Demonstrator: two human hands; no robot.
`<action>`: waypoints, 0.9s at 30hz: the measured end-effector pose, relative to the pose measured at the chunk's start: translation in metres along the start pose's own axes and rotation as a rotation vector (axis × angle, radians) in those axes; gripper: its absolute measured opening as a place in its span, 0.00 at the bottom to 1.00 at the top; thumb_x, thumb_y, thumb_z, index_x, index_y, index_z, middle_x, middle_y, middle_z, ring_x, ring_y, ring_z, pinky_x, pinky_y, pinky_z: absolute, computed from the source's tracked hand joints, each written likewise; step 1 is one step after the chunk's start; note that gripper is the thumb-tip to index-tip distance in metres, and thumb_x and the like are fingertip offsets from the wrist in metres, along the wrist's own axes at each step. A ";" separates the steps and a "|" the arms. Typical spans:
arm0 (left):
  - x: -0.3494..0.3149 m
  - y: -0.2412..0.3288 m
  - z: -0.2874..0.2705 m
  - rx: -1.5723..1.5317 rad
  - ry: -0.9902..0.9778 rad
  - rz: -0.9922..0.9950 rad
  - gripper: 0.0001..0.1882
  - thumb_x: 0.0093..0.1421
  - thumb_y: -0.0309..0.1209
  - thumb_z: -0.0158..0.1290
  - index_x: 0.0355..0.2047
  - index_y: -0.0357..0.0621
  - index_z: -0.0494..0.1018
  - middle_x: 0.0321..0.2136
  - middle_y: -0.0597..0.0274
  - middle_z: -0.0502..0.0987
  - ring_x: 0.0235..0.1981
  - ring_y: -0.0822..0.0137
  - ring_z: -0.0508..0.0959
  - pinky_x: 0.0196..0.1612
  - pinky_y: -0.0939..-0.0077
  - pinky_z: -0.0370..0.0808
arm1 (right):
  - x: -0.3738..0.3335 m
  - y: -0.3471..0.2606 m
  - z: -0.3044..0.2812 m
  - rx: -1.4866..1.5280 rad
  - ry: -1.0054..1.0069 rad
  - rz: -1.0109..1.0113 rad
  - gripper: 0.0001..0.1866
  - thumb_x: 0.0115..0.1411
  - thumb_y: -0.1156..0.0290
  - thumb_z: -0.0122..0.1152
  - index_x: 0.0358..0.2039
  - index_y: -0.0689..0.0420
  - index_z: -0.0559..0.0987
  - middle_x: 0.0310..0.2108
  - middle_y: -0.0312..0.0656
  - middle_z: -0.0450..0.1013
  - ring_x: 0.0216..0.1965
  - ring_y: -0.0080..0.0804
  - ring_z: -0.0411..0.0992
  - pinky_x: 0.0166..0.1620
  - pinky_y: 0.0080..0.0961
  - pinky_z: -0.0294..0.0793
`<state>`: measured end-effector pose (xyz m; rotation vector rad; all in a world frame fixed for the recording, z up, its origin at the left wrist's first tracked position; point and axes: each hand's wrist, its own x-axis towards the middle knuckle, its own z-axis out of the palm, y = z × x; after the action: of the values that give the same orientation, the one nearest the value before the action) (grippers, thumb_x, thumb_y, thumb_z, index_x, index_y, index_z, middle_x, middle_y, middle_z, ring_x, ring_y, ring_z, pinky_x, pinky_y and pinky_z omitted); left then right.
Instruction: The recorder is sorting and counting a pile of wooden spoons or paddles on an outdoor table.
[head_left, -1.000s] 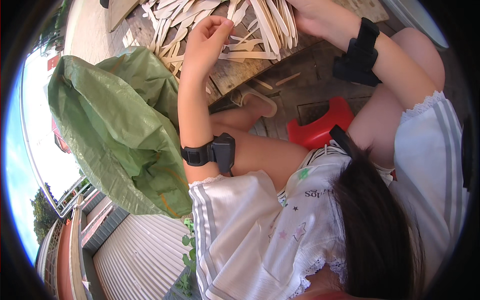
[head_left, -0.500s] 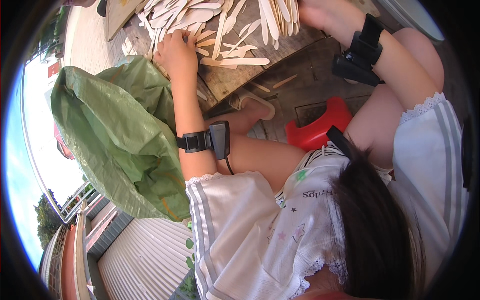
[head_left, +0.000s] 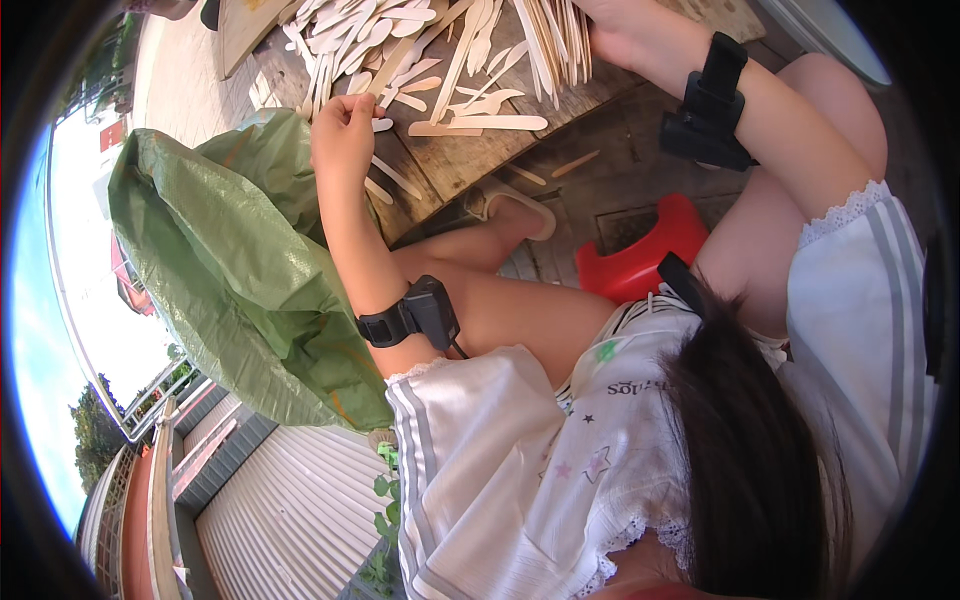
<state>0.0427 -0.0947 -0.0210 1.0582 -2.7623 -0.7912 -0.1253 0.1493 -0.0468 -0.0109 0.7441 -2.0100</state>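
My left hand [head_left: 345, 135] is pinched closed near the table's left corner. A flat wooden knife [head_left: 398, 62] runs from its fingertips toward the heap; its far end is hard to separate from the pieces behind. At the upper right my right hand [head_left: 640, 38] is closed round the side of a thick bundle of wooden knives [head_left: 548, 45], its fingers partly cut off by the frame's top. Between my hands lies a loose heap of pale wooden cutlery [head_left: 375, 25]. A few pieces, among them a wooden fork [head_left: 488, 103], rest near the table's front edge.
The worn plank table [head_left: 450, 165] ends in front of my knees. A large green sheet or sack [head_left: 230, 270] hangs at its left corner. A red plastic stool [head_left: 645, 255] stands below, and stray wooden pieces [head_left: 575, 163] lie on the floor. A board [head_left: 245, 35] sits at the upper left.
My left hand has drawn back from the heap toward the table's left corner, a wooden knife now at its fingertips. My right hand stays at the bundle, which has tilted slightly.
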 end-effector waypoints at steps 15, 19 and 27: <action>-0.086 0.101 0.048 0.416 0.362 0.846 0.09 0.45 0.32 0.57 0.20 0.48 0.67 0.22 0.67 0.72 0.32 0.64 0.71 0.42 0.64 0.56 | -0.006 0.023 0.013 0.069 0.120 0.269 0.09 0.59 0.73 0.55 0.38 0.62 0.76 0.36 0.45 0.77 0.34 0.33 0.77 0.39 0.31 0.79; -0.085 0.108 0.044 0.300 0.216 0.893 0.09 0.46 0.35 0.57 0.23 0.48 0.69 0.24 0.68 0.73 0.32 0.64 0.71 0.41 0.64 0.56 | -0.008 0.021 0.007 0.024 0.153 0.294 0.08 0.59 0.73 0.56 0.37 0.62 0.76 0.32 0.43 0.77 0.31 0.31 0.76 0.36 0.28 0.79; 0.003 0.040 0.054 0.471 0.330 0.680 0.11 0.55 0.38 0.55 0.34 0.47 0.75 0.33 0.65 0.75 0.40 0.60 0.72 0.45 0.60 0.59 | -0.012 0.005 -0.003 -0.058 0.088 0.250 0.08 0.57 0.69 0.58 0.32 0.60 0.77 0.25 0.39 0.75 0.25 0.28 0.74 0.31 0.26 0.79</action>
<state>0.0029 -0.0481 -0.0486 0.1841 -2.7591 0.1140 -0.1162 0.1581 -0.0478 0.1309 0.8174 -1.7599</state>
